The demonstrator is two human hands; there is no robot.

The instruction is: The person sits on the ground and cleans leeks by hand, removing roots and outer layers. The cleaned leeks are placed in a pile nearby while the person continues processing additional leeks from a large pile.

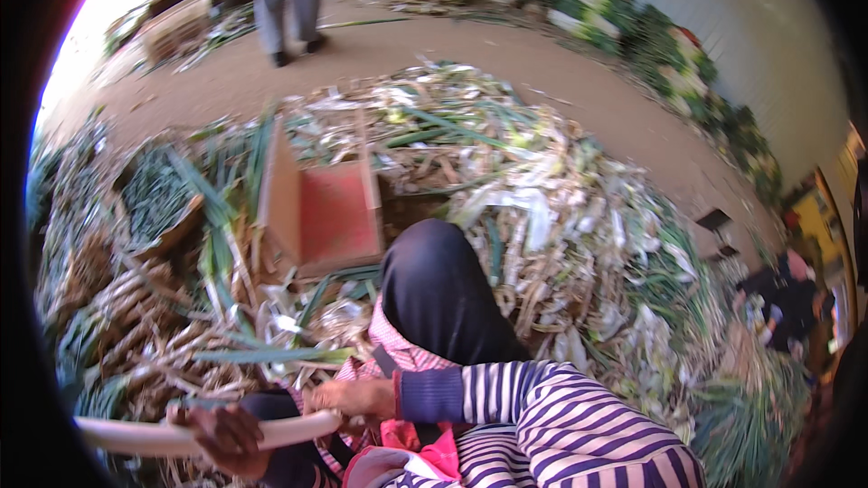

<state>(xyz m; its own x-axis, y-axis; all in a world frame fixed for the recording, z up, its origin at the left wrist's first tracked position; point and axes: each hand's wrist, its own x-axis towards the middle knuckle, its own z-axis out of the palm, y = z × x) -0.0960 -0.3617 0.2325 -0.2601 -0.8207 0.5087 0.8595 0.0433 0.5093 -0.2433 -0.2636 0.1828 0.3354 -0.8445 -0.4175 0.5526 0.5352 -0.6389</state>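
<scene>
A thick white leek stalk point(159, 436) lies across my lap at the lower left. My left hand point(227, 435) is wrapped around its middle. At the stalk's right end is my right hand point(356, 398), its fingers bent close to the tip; blur hides whether they grip the stalk or something else. Beyond my raised knee stands an open wooden box point(339, 210) with a red inner face. Loose leek leaves and peelings point(542, 237) surround my legs.
Untrimmed leeks point(129, 298) are heaped at the left. Leek bundles point(597, 7) line the wall at the upper right. A person point(288, 0) stands on the bare ground ahead; another sits behind crates at the upper left. More people point(786, 305) are at the far right.
</scene>
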